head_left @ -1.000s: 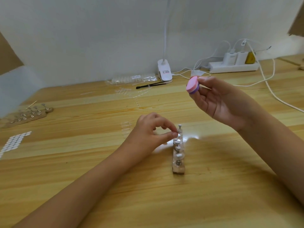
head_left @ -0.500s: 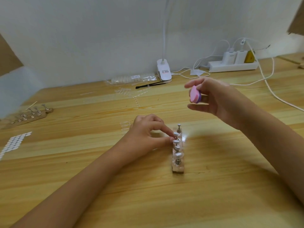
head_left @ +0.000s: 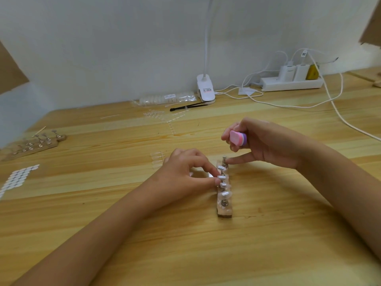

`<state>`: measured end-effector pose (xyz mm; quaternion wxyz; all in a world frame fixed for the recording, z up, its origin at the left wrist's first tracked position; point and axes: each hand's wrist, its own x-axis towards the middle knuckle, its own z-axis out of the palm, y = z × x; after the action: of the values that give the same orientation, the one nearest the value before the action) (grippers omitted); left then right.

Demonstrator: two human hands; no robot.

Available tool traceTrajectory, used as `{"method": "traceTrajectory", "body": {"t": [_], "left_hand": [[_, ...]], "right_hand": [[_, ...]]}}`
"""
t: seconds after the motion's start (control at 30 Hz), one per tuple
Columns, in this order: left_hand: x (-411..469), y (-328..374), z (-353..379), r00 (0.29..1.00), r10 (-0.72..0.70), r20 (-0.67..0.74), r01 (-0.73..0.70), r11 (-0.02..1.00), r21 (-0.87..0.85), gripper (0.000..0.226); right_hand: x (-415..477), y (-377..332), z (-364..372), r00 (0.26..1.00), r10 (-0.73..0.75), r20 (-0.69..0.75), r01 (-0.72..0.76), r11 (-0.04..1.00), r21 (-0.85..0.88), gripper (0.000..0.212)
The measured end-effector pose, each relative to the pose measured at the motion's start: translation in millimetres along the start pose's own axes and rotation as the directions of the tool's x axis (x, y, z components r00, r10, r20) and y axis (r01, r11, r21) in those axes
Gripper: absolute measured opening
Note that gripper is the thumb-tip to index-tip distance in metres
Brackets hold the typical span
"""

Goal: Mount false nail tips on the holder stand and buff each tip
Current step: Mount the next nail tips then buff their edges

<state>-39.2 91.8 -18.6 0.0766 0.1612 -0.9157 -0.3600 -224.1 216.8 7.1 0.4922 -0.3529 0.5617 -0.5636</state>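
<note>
A small wooden holder stand [head_left: 224, 211] lies on the table, running away from me, with several clear nail tips [head_left: 224, 195] on its metal pegs. My left hand [head_left: 185, 174] pinches at a mounted tip [head_left: 222, 177] near the middle of the row, from the left side. My right hand [head_left: 266, 143] grips a pink and purple buffer block [head_left: 238, 138] just above the stand's far end. One finger of that hand reaches down and touches the far peg [head_left: 223, 159].
A second holder stand [head_left: 35, 144] lies far left, with a sheet of white pads [head_left: 16, 179] in front of it. Loose clear tips [head_left: 156, 158], a bag of tips [head_left: 167, 98], a black tool [head_left: 186, 106], a lamp clip [head_left: 205, 89], a power strip [head_left: 290, 83] and its cables [head_left: 338, 112] sit farther back.
My right hand has come down and toward me with the buffer block, from head height to just over the stand, and now touches its far end. My left hand stayed at the tips.
</note>
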Motion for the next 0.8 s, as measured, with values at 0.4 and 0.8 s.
{"method": "traceTrajectory", "body": {"t": [0.4, 0.8], "left_hand": [[-0.3, -2.5, 1.4, 0.998, 0.069, 0.008, -0.069, 0.996, 0.051, 0.038], [0.2, -4.1, -5.2, 0.991, -0.041, -0.126, 0.001, 0.955, -0.296, 0.012]], "right_hand": [[1.6, 2.1, 1.3, 0.999, 0.027, 0.031, -0.027, 1.000, 0.013, 0.031], [2.9, 4.9, -1.7, 0.997, 0.029, 0.066, -0.028, 1.000, -0.013, 0.027]]}}
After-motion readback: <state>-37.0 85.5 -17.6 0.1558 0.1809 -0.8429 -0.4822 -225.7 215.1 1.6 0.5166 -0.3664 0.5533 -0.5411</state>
